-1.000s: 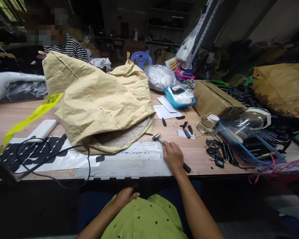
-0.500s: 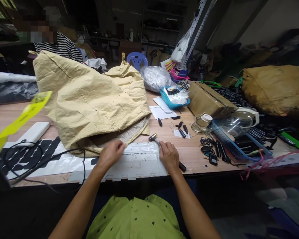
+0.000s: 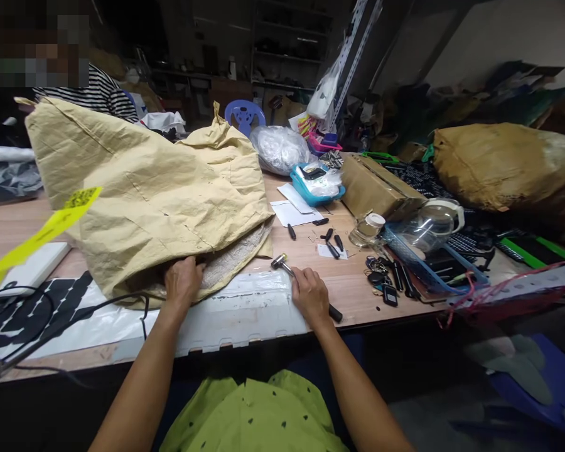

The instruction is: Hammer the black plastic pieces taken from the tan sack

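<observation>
A big tan paper sack [image 3: 160, 188] lies on the wooden table [image 3: 358, 285], its mouth open toward me. My left hand [image 3: 182, 281] rests at that opening, its fingers curled on the sack's lower edge. My right hand [image 3: 309, 296] is closed around the handle of a small hammer [image 3: 282, 263], whose metal head points away from me and whose black grip end sticks out behind the hand. Under both hands lies a clear plastic sheet [image 3: 249, 301] along the table's front edge.
A black cable [image 3: 75, 314] crosses a dark cell panel [image 3: 32, 314] at the left, beside a white box [image 3: 32, 267]. Small black tools [image 3: 332, 248], keys [image 3: 381, 279], a jar [image 3: 367, 229], a blue tray [image 3: 315, 182] and a cardboard box [image 3: 376, 185] crowd the right. A person in stripes [image 3: 94, 94] sits behind the sack.
My left hand rose from my lap to the table, then slid left to the sack's opening. The right hand stayed on the hammer. The view shifted right.
</observation>
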Action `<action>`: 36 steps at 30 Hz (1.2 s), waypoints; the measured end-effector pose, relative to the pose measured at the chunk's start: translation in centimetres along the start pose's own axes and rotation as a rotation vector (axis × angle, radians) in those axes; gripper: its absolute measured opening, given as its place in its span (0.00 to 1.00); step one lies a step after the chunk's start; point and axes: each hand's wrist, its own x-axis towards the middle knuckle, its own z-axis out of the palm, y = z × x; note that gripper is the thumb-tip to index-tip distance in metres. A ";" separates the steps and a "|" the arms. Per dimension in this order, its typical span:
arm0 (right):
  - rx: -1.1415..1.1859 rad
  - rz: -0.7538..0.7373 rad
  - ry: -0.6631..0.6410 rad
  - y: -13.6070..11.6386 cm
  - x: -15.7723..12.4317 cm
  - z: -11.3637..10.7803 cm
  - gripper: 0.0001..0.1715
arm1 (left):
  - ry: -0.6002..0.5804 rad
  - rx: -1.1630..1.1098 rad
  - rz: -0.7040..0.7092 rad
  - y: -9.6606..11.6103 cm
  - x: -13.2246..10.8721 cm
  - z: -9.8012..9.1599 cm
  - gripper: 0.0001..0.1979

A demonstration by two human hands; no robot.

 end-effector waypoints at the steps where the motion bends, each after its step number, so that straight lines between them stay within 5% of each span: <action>1: -0.003 0.002 -0.010 0.0 0.0 0.0 0.19 | 0.033 -0.020 0.071 0.7 -0.9 -0.1 0.15; 4: -0.010 0.012 -0.034 0.1 0.0 -0.1 0.19 | 0.027 -0.163 0.343 3.4 -3.9 0.2 0.16; 8: 0.002 0.013 -0.050 0.2 0.0 -0.3 0.18 | -0.195 -0.342 0.521 6.2 -6.2 2.2 0.18; 13: 0.025 0.018 -0.041 0.3 0.0 -0.3 0.19 | -0.240 -0.471 0.491 4.6 -6.3 3.7 0.20; 18: 0.070 0.035 -0.063 0.6 0.2 -0.5 0.18 | -0.229 -0.527 0.457 2.5 -5.9 3.8 0.06; 23: 0.324 0.094 -0.057 -0.5 -0.6 -2.1 0.19 | -0.214 -0.541 0.446 3.1 -6.1 4.1 0.05; 29: 0.797 -0.027 -0.117 -4.4 -2.5 -5.1 0.19 | -0.213 -0.567 0.437 3.2 -6.3 4.1 0.06; 36: 0.800 -0.081 -0.189 -5.6 -3.4 -5.4 0.19 | -0.224 -0.582 0.423 3.5 -6.4 4.0 0.04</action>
